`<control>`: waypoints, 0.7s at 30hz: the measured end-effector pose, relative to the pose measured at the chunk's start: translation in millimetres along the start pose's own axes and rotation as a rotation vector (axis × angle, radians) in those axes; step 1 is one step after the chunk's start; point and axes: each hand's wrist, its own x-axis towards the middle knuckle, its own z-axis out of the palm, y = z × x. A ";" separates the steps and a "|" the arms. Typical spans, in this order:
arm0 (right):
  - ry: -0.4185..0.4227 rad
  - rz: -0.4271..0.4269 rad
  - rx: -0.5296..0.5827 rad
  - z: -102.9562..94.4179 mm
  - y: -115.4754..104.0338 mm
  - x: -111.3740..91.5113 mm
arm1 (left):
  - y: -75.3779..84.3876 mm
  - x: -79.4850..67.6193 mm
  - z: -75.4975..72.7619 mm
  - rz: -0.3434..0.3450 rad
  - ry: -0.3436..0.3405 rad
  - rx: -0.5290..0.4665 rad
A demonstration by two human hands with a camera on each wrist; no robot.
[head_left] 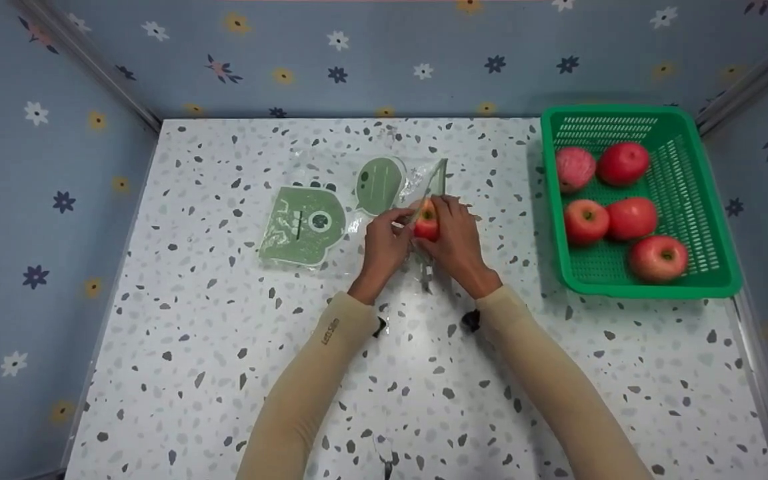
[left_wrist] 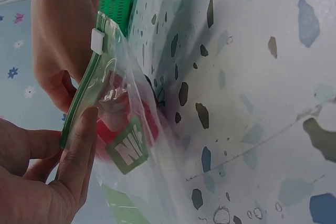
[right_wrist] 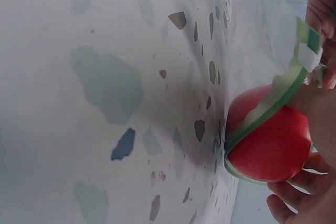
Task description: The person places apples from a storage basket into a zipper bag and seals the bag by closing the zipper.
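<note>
A clear plastic zip bag (head_left: 351, 257) with green printed shapes lies flat on the table, its mouth toward the right. My left hand (head_left: 385, 245) pinches the green zip edge between thumb and fingers. In the left wrist view a white slider (left_wrist: 97, 41) sits on that zip strip (left_wrist: 79, 95). A red apple (head_left: 427, 223) is at the bag's mouth, partly inside. My right hand (head_left: 456, 237) grips the apple from the right; the right wrist view shows the strip crossing the apple (right_wrist: 273, 142) with fingers curled round its side.
At the right stands a green plastic basket (head_left: 651, 291) holding several red apples (head_left: 657, 259). Flower-patterned walls (head_left: 384, 60) close off the back and both sides of the speckled table (head_left: 197, 347).
</note>
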 end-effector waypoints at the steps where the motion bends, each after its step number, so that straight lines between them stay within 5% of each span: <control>1: -0.001 0.001 0.015 0.7 0.1 0.9 | 0.2 0.1 0.2 0.004 -0.001 0.004; 12: -0.011 -0.010 0.072 5.3 -0.3 4.8 | 1.1 1.1 1.0 -0.001 0.003 0.009; 21: -0.046 0.061 0.080 6.1 5.2 -0.5 | -1.3 -0.6 0.3 0.017 -0.004 -0.009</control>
